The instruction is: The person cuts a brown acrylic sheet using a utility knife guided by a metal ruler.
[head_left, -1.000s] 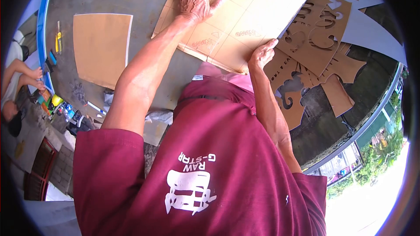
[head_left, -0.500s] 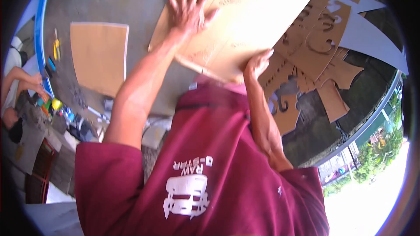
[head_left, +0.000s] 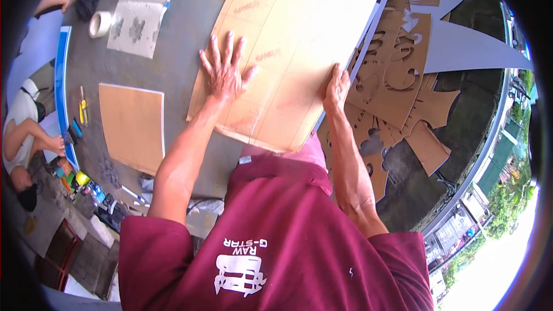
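Observation:
A large brown cardboard sheet with ruled lines and reddish printed marks lies on the dark table in front of me, its near edge close to my waist. My left hand rests flat on its left part with the fingers spread. At the sheet's right edge, my right hand grips the side; its fingers beneath are hidden. To the left lies a smaller rectangular cardboard piece. Cut-out cardboard pieces with curly openings are piled to the right of the sheet.
A tape roll sits beside a grey patterned sheet at the far left. A yellow cutter lies near the blue-edged board. Another person's hand is at the left. White pointed sheets stick out at right.
My view has shifted, so the sheet and both hands appear lower and more of the table's far side shows. The left hand stays spread on the sheet and the right at its edge.

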The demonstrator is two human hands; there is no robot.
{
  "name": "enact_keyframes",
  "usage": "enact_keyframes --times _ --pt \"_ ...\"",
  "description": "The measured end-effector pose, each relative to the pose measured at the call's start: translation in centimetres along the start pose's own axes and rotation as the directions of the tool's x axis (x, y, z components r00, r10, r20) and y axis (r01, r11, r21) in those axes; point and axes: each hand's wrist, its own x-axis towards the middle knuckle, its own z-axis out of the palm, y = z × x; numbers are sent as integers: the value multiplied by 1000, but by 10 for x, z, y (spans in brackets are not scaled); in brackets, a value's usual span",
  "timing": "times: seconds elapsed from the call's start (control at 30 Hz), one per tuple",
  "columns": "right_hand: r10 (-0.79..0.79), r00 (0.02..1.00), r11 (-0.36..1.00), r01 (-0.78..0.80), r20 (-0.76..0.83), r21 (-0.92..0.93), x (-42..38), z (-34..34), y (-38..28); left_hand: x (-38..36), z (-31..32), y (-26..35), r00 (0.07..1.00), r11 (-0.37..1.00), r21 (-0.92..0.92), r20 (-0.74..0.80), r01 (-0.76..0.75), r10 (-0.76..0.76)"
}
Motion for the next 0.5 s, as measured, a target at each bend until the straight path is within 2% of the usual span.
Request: enact_keyframes --times 0.03,0.13,0.2,0.27,0.33,0.4,0.5 --pt "-43 998 999 43 -39 15 1 4 3 0 -1 1 1000 1000 -20 -7 4 -4" --pt "-7 997 999 3 75 45 0 -4 3 1 -4 2 1000 1000 -27 -7 2 -2" --pt "-35 999 995 36 -10 91 10 10 30 1 -2 2 1000 1000 -19 -23 6 -6" --pt "63 996 998 -61 63 -23 2 -3 3 3 -2 3 999 1000 -21 -33 5 -6" --pt "26 1000 999 -26 -1 -20 0 1 3 3 -5 4 1000 1000 -22 -31 1 -2" --pt "78 994 997 -79 75 13 3 -1 2 5 -7 4 999 1000 -13 -38 -1 1" --pt "29 997 999 -27 75 -19 2 -4 -1 3 -9 5 999 999 -34 -36 -5 4"
